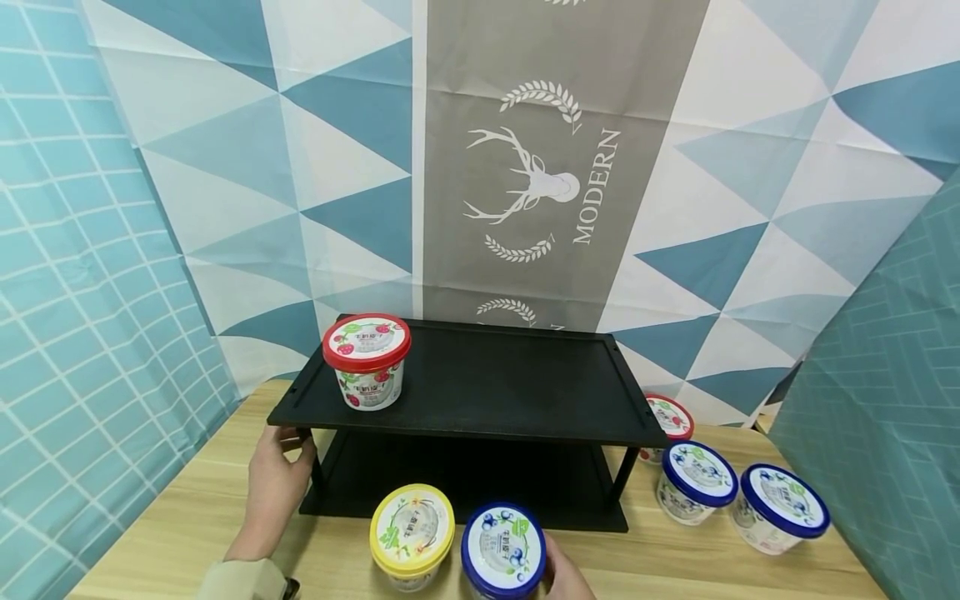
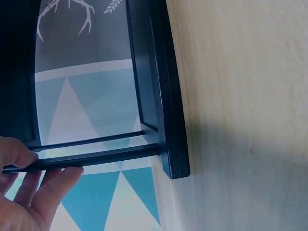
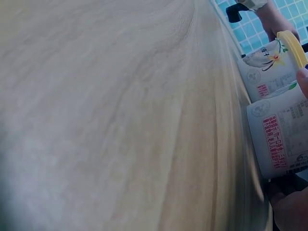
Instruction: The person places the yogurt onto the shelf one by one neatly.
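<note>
A two-tier black shelf rack point(image 1: 517, 383) stands on the wooden table. My left hand point(image 1: 276, 479) grips its front left post point(image 2: 101, 158) just under the upper tier, thumb on one side and fingers on the other. At the front, my right hand point(image 1: 567, 573) holds a blue-lidded ice cream tub point(image 1: 503, 547) by its right side; much of that hand is out of the head view. Left of this tub stands a yellow-lidded tub point(image 1: 412, 533), close beside it. On the upper tier, toward the left, sits a red-lidded tub point(image 1: 367, 358) with strawberry print.
Right of the rack stand two more blue-lidded tubs point(image 1: 697, 479) and a red-lidded tub point(image 1: 670, 417), partly hidden behind the rack. Patterned cloth point(image 1: 360, 167) hangs behind the table point(image 1: 165, 517), and tile-print cloths point(image 1: 75, 250) border both sides.
</note>
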Demonstrator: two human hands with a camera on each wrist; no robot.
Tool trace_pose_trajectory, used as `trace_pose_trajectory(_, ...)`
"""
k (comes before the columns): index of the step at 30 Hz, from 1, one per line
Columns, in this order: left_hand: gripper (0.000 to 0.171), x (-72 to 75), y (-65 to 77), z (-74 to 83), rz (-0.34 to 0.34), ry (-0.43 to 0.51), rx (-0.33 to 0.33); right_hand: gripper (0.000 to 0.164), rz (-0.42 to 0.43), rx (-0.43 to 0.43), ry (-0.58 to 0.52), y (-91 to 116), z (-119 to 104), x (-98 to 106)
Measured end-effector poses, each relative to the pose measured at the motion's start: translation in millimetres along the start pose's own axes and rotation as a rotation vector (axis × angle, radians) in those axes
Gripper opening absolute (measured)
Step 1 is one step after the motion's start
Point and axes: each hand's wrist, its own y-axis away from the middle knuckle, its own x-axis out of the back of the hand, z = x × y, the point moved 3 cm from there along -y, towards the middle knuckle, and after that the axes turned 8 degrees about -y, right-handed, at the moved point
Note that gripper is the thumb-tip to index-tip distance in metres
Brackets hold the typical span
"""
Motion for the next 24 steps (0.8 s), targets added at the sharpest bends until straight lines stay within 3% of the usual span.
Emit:
trace_pose_trajectory(7,0.030,-0.2,0.3,0.2,0.004,0.006,-0.005,0.102,0.061,-0.037,-0.003,-2.0,0.2,-4.1)
trace_pose_trajectory(14,0.030,-1.1,0.1,-0.5,-0.009,0.000,0.011,0.097,0.043,-0.020,-0.090,-3.4,0.7,-5.7)
trace_pose_trajectory(24,0.029,0.2,1.5,1.3,-0.019,0.000,0.013,0.100,0.062,-0.022,-0.099,-2.3,-0.1,-3.3)
